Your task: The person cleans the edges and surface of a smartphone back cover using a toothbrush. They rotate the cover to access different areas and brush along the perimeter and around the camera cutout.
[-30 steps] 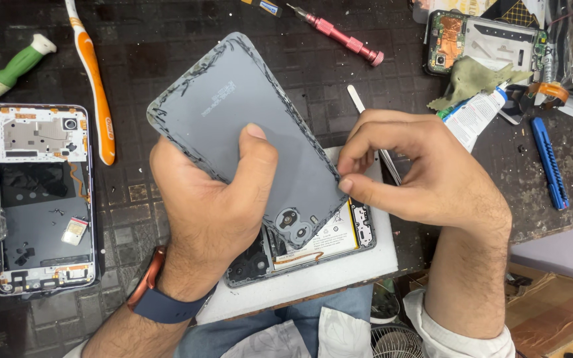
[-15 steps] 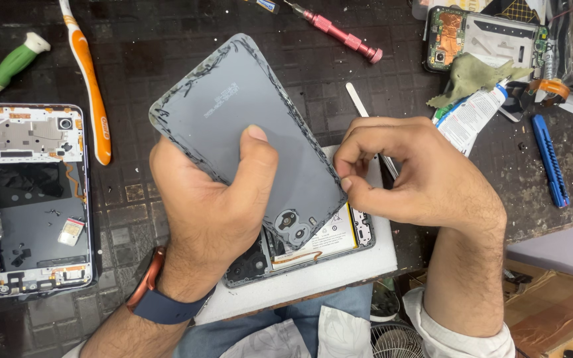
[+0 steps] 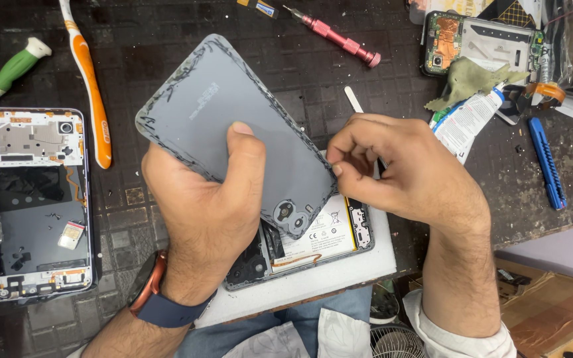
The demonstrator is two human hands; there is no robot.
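Note:
My left hand (image 3: 203, 205) grips a grey phone back cover (image 3: 233, 119), thumb pressed on its inner face, tilting it up off the opened phone (image 3: 313, 242) below. That phone lies on a white block (image 3: 339, 275) and shows its battery and dark circuit parts. My right hand (image 3: 399, 169) pinches the cover's right edge, where thin strands of dark glue run along the rim. A slim white pry tool (image 3: 354, 99) pokes out from behind its fingers; whether the hand holds it is unclear.
Another opened phone frame (image 3: 34, 205) lies at the left beside an orange toothbrush (image 3: 87, 86) and a green-handled tool (image 3: 4, 76). A pink screwdriver (image 3: 336, 36), a phone circuit assembly (image 3: 479, 43), a glue tube (image 3: 465, 119) and a blue knife (image 3: 546, 162) lie behind and right.
My right hand's fingers have crept slightly left along the cover's edge. The cover and my left hand stay almost where they were.

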